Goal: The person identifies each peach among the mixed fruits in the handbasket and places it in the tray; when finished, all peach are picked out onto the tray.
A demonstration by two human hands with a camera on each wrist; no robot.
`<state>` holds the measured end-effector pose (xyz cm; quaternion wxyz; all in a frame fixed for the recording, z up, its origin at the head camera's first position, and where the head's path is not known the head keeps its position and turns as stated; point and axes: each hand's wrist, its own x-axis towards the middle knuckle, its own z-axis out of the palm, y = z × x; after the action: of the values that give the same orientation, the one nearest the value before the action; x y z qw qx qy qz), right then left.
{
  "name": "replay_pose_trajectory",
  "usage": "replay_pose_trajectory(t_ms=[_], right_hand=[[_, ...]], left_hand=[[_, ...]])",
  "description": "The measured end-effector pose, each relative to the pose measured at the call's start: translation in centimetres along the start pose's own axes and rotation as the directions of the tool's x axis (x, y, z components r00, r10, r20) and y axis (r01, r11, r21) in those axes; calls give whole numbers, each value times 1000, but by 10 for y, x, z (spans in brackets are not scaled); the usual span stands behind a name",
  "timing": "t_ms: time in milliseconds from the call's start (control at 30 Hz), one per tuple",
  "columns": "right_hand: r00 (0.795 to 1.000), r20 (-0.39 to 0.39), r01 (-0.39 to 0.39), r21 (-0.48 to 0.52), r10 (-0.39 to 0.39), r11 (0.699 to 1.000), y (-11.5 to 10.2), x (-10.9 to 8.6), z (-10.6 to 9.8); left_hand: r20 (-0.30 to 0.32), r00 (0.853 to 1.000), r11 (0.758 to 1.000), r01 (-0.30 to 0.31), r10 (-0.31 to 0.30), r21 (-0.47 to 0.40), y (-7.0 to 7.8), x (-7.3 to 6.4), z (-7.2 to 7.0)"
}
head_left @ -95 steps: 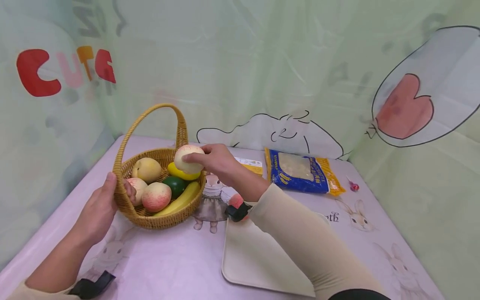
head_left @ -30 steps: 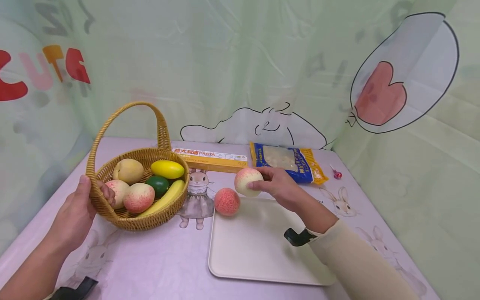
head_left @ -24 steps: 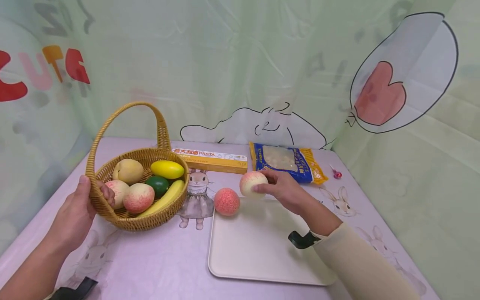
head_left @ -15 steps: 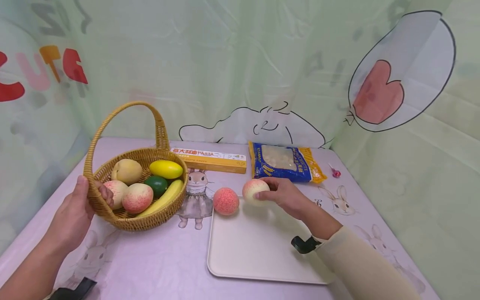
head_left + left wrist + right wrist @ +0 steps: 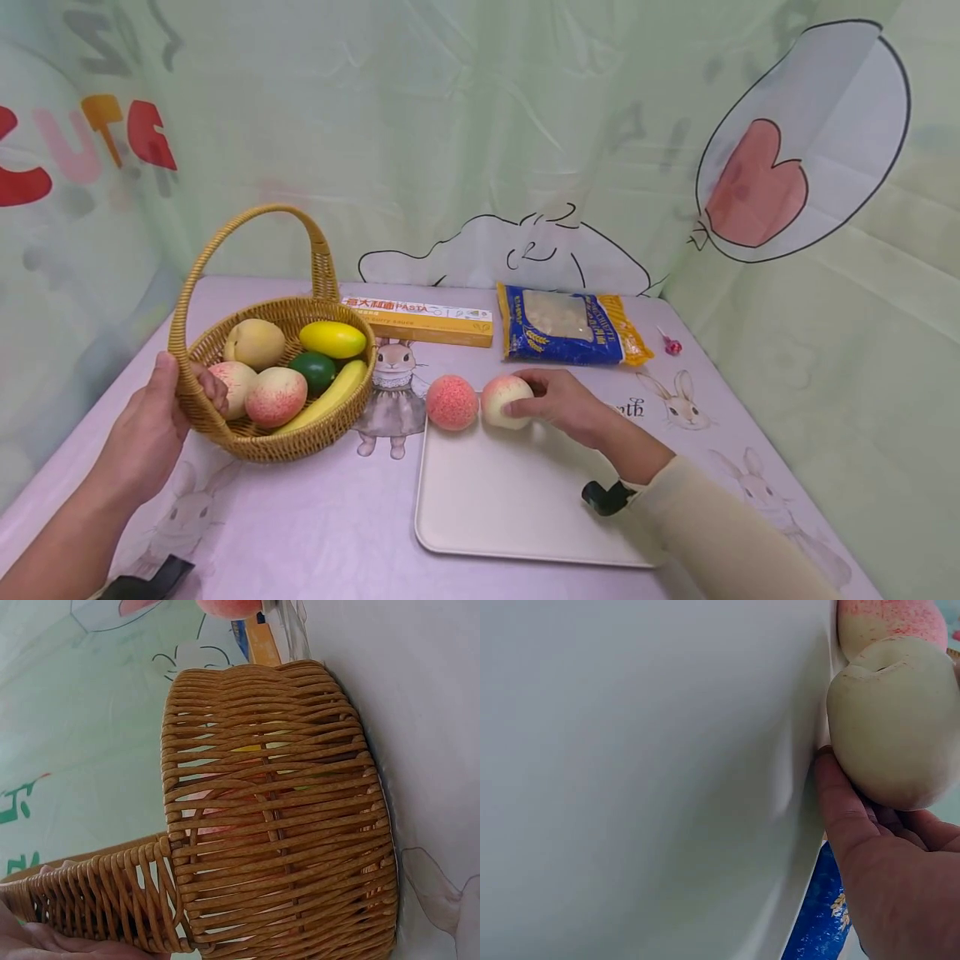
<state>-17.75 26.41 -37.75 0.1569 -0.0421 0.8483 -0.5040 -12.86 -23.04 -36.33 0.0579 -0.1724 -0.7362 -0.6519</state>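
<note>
My left hand [image 5: 153,421] grips the lower end of the handle of a wicker basket [image 5: 300,444] at the left. Inside lie a tan peach [image 5: 255,344], two pink-and-cream peaches [image 5: 276,397], a yellow fruit [image 5: 333,339], a green fruit [image 5: 313,371] and a banana [image 5: 330,398]. With thumb and fingers, my right hand [image 5: 566,406] holds a cream peach [image 5: 502,402] low at the back edge of a pale tray [image 5: 517,500]. A redder peach [image 5: 452,403] sits just left of it, at the tray's back-left corner. In the right wrist view, fingers [image 5: 847,806] reach beneath the held peach [image 5: 892,727].
Behind the tray lie a pasta box [image 5: 427,322] and a blue-and-yellow pasta bag [image 5: 570,327]. A wrapped lollipop [image 5: 670,342] is at the far right. Printed curtains [image 5: 450,142] enclose the back and sides of the table, which has a rabbit-printed cloth [image 5: 315,525].
My right hand has carried the cream peach from above the basket rightward to the tray, then lowered it beside the redder peach. My left hand has stayed on the basket handle.
</note>
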Motion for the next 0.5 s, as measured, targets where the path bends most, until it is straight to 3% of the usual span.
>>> replay_pose_trajectory(t_ms=[167,500], right_hand=[[1000,-12,-18,-20,18,1000,-1,-1,2],[1000,-10,-1,-155,0,988,-7,-2,2]], left_hand=[[14,1000,999,-20,21,-38,0,0,0],[13,1000,1000,-10,10,3,1,0,-1]])
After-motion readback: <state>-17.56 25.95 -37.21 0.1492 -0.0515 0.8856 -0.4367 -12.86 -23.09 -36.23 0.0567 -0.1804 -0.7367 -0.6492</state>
